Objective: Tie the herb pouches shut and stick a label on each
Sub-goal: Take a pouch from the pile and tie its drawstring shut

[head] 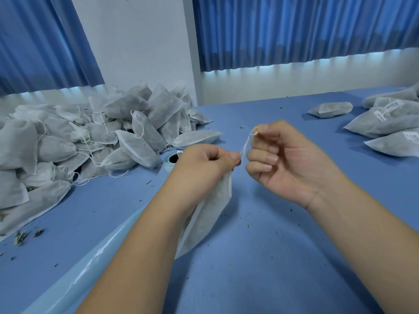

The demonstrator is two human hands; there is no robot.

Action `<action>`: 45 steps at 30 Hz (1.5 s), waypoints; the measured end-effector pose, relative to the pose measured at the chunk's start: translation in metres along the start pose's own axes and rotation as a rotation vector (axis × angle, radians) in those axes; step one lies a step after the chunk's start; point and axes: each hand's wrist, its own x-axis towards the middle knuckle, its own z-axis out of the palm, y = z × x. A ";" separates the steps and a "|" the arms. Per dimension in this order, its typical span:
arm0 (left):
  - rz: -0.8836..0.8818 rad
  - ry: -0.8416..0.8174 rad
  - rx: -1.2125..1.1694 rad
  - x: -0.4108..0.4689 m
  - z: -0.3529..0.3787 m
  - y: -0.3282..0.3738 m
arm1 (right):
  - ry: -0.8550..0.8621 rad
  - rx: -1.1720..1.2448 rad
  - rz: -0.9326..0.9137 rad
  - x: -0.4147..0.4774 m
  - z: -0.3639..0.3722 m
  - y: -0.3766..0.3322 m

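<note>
Left hand [204, 164]: fingers clenched round the gathered neck of one pouch [213, 211], thumb pressed on top. The pouch hangs down from the fist at the near centre of the table [260, 257], partly hidden by the left forearm. Whether its lower end touches the table cannot be told.

Right hand [283, 159]: thumb and forefinger pinch the end of the white string [246, 147]; the other three fingers are curled into the palm and hold nothing. The string runs taut from the pinch down and left to the pouch neck at the left thumb. The two hands are close together, not touching.

Left side, far: a large pile of pouches [90, 137] with loose string loops showing, heaped against the wall and spreading toward the near left edge. Just beside the pile's right edge, behind the left hand, stands a roll of labels [170, 162], partly hidden.

Right side, far: a smaller group of labelled pouches [390, 123], each with a white sticker visible. One single pouch [331, 109] lies apart to their left.

Table surface is blue, with scattered herb crumbs [21, 236], heaviest at the near left. A pale glossy strip [90, 257] runs diagonally across the near left. Blue curtains [294, 30] hang behind.
</note>
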 end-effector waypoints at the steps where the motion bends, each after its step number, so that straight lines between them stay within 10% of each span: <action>1: 0.001 -0.008 0.002 0.000 0.000 0.000 | -0.019 0.029 -0.007 0.000 0.001 0.002; 24: 0.085 0.247 0.229 0.009 -0.002 -0.012 | -0.121 -0.378 0.354 -0.003 -0.013 -0.014; 34: 0.153 -0.173 0.492 0.007 -0.007 -0.020 | 0.162 -0.249 0.066 0.008 -0.024 -0.017; 45: 0.071 -0.048 0.444 0.011 -0.012 -0.022 | 0.116 -0.149 0.060 0.007 -0.027 -0.024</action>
